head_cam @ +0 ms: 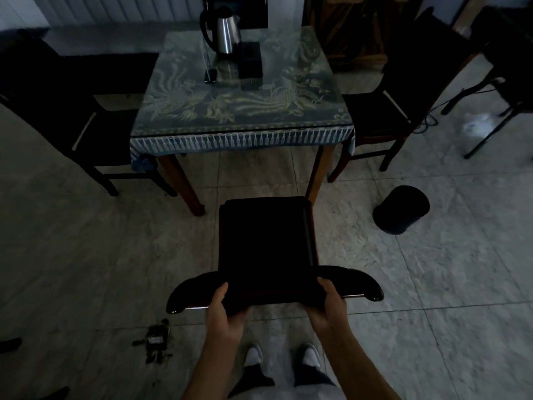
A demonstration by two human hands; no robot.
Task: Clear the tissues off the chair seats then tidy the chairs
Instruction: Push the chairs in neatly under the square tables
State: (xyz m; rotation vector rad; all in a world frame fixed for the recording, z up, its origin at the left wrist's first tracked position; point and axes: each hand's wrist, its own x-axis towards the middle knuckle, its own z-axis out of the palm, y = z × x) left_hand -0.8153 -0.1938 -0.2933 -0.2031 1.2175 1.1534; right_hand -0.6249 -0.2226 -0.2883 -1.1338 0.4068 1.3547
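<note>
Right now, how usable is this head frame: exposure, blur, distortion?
Head view: underexposed; the near chair seat is featureless black, so tissues cannot be ruled out. Wide-angle bending at edges. White object on the floor is blurred. Kettle shows glare; both hands grip the backrest.

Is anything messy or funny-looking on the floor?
Yes. Dark broken bits lie scattered on the tiles left of the person's feet, and something white and crumpled sits on the floor at far right, too blurred to identify.
</note>
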